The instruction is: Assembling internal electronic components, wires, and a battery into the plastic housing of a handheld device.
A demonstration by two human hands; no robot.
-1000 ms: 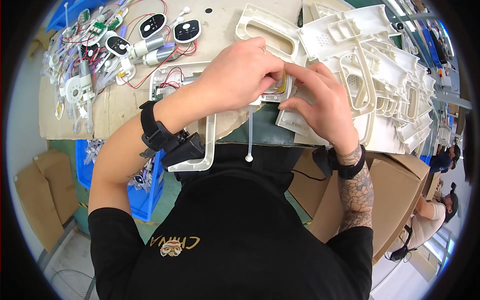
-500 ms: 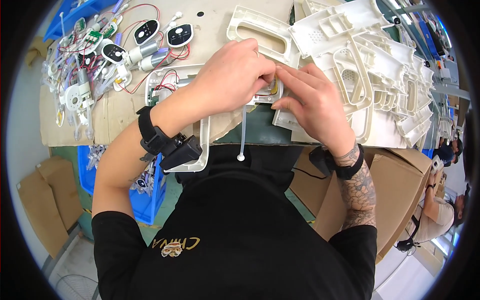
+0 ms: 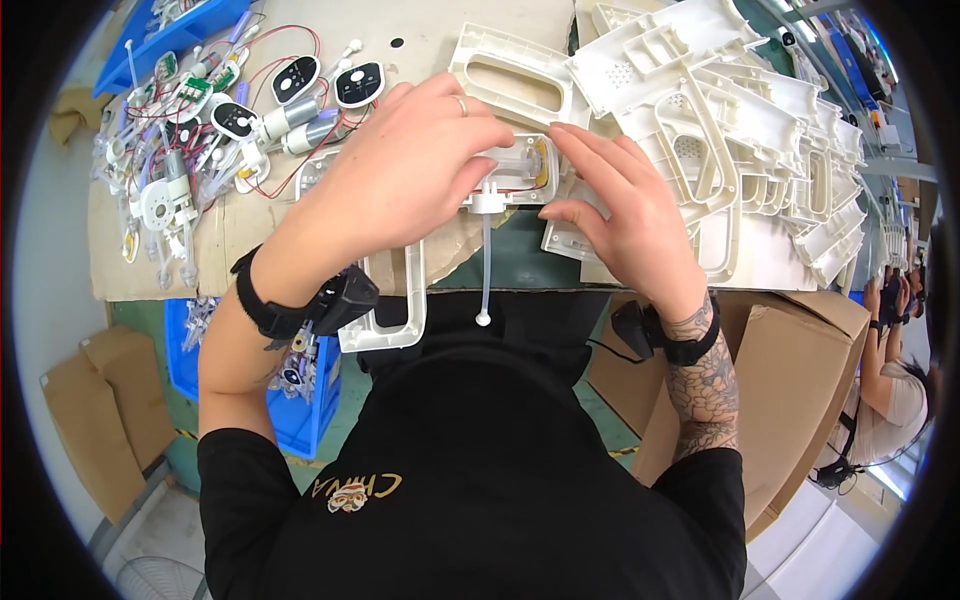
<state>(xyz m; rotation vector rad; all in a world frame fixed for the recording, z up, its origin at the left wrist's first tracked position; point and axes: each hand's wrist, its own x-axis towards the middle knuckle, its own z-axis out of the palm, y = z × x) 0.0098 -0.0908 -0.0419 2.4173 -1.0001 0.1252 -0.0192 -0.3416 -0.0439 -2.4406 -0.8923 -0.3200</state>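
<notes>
A white plastic housing (image 3: 548, 186) lies open side up at the table's front edge, with red wires and a clear part inside. A thin translucent tube (image 3: 487, 262) with a white ball end hangs from its white fitting (image 3: 487, 200) over the edge. My left hand (image 3: 415, 160) is over the housing's middle, thumb and forefinger apart, nothing visible between them; it covers the housing's left part. At the right end, my right hand (image 3: 625, 205) has its fingers stretched out, fingertips against or just beside the housing's corner. The housing's white handle loop (image 3: 413, 300) juts past the table edge.
Motors with wires and black oval panels (image 3: 360, 85) are heaped on the left. White plastic shells (image 3: 690, 130) are piled on the right, an empty frame (image 3: 515, 85) behind my hands. Blue bins (image 3: 305, 430) and cardboard boxes (image 3: 790, 390) stand below. Another person (image 3: 885, 410) is at far right.
My left hand has moved left and its thumb and forefinger have parted, uncovering the housing's inside and the white fitting. My right hand has hardly moved.
</notes>
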